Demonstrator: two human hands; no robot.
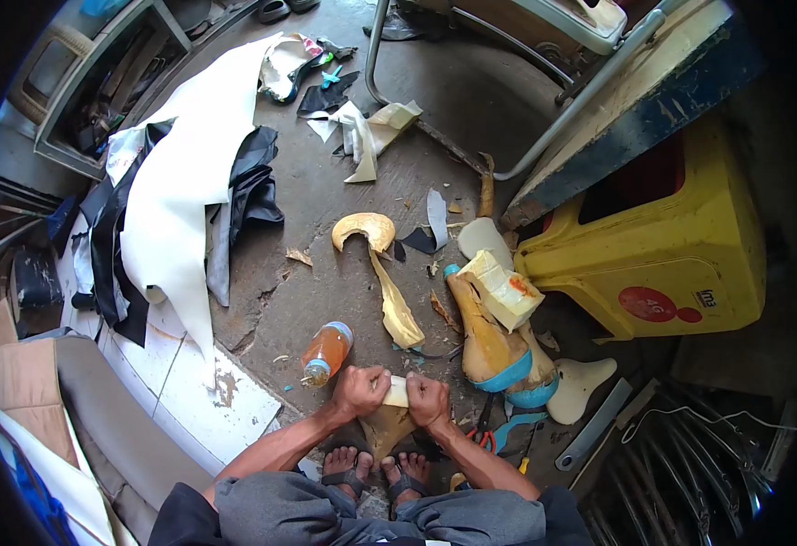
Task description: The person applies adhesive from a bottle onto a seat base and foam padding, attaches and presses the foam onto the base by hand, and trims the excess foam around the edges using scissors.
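Between my feet stands a tan, tapered piece (386, 426) with a cream-coloured upper end (396, 392); its exact kind is unclear. My left hand (363, 391) is closed on the left side of that upper end, thumb inward. From the right, my right hand (428, 399) grips the same end with curled fingers. Just beyond my left hand lies a clear bottle (328, 353) of amber liquid with a light blue neck, tilted on the floor. Red-handled scissors or pliers (484, 435) rest to the right of my right hand.
Tan shaped pieces with blue ends (494, 350) lie at right, a cream block (505, 289) on them. A curved yellowish strip (389, 296) lies ahead. White sheet material (189, 182) covers the left floor. A yellow plastic stool (662, 264) lies at right, near a metal-framed chair (544, 155).
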